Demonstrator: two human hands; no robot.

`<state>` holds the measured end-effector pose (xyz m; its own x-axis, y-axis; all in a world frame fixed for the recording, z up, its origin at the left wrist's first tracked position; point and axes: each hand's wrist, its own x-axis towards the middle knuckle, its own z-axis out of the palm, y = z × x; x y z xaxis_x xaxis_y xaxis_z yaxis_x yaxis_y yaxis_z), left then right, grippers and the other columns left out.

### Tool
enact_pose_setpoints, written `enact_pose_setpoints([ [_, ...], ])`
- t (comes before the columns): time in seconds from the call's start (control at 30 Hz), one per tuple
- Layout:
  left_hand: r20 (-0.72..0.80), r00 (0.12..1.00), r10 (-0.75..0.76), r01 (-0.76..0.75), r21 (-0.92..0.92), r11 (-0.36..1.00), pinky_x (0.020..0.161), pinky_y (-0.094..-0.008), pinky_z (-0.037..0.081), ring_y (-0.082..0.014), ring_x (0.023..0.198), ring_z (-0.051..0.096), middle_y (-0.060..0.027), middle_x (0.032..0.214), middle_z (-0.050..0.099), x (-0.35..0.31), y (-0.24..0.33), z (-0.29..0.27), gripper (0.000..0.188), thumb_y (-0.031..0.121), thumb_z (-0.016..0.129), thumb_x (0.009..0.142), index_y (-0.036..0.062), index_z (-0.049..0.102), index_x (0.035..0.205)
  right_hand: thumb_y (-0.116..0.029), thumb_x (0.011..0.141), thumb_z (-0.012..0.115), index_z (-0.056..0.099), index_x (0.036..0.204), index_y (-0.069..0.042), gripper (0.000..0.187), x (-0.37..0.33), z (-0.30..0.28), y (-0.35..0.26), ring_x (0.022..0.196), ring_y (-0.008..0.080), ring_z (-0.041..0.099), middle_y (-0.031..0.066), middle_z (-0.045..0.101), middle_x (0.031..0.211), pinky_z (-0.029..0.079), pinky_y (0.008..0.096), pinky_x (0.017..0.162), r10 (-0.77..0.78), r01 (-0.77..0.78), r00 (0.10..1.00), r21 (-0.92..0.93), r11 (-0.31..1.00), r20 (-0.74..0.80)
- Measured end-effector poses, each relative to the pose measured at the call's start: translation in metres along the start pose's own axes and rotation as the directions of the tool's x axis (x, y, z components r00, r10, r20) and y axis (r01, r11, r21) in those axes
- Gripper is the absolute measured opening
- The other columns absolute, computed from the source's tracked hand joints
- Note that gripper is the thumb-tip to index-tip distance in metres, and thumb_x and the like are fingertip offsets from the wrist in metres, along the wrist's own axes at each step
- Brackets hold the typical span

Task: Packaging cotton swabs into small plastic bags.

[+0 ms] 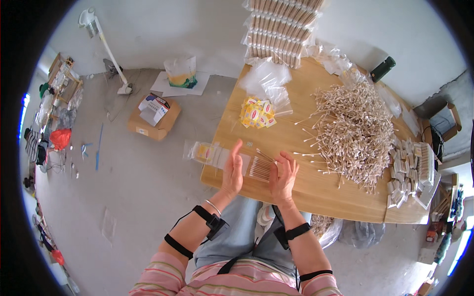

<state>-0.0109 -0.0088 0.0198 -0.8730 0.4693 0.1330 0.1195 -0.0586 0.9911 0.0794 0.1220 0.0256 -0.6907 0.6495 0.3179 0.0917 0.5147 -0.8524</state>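
And there it was, the big loose heap of white-tipped wooden cotton swabs (353, 133), sprawled over the light-brown wooden table (326, 200). Left of that heap, nearer the person, lay the flat little row of side-by-side cotton swabs (259, 167), right between two bare hands standing well apart! The left hand (234, 170) was upright at the row's left side, fingers extended, nothing gripped. Over on the right side, the right hand (283, 178) had its fingers loosely bent at the row's edge; whether it pinched any swab, you couldn't tell. Farther left of the heap, past the left hand, a flat clear plastic bag with a yellow card inside (205, 152) poked over the table's edge. Directly left of the heap sat a pile of small yellow-and-white packets (257, 113), and to its right, small bundles of pale swabs (406, 170) crowded in!
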Motion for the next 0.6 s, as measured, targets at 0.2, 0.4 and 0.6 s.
enact_pose_setpoints([
  [0.2,-0.003,0.993,0.114,-0.112,0.185,0.976,0.105,-0.034,0.036,-0.0246,0.126,0.048,-0.0181,0.134,0.052,0.001,-0.004,-0.002,0.048,0.031,0.041,0.103,-0.0048,0.044,0.135,-0.002,0.072,0.069,0.066,0.083,-0.007,0.013,0.014,-0.014,-0.003,0.106,0.0349,0.047,0.0105,0.056,0.109,0.04,0.0457,0.091,-0.106,0.192,0.967,-0.388,0.901,0.233],
  [0.4,-0.097,0.994,0.058,-0.052,0.062,0.997,0.101,-0.0314,0.04,-0.0226,0.12,0.053,-0.0175,0.128,0.056,0.001,-0.015,-0.003,0.04,0.024,0.042,0.103,-0.0038,0.049,0.131,-0.008,0.068,0.073,0.068,0.08,-0.009,0.013,0.025,-0.011,-0.009,0.108,0.0324,0.047,0.009,0.057,0.104,0.04,0.0446,0.091,-0.004,0.165,0.945,-0.466,0.869,0.327],
  [0.6,-0.09,0.995,0.05,-0.04,0.111,0.993,0.099,-0.0311,0.042,-0.0209,0.117,0.054,-0.016,0.123,0.058,0.0,-0.011,-0.003,0.039,0.023,0.045,0.102,-0.0033,0.051,0.129,-0.013,0.068,0.077,0.071,0.08,-0.01,0.014,0.037,-0.01,-0.01,0.109,0.0316,0.048,0.0088,0.059,0.102,0.04,0.0442,0.094,0.162,0.07,0.911,-0.528,0.846,0.38],
])
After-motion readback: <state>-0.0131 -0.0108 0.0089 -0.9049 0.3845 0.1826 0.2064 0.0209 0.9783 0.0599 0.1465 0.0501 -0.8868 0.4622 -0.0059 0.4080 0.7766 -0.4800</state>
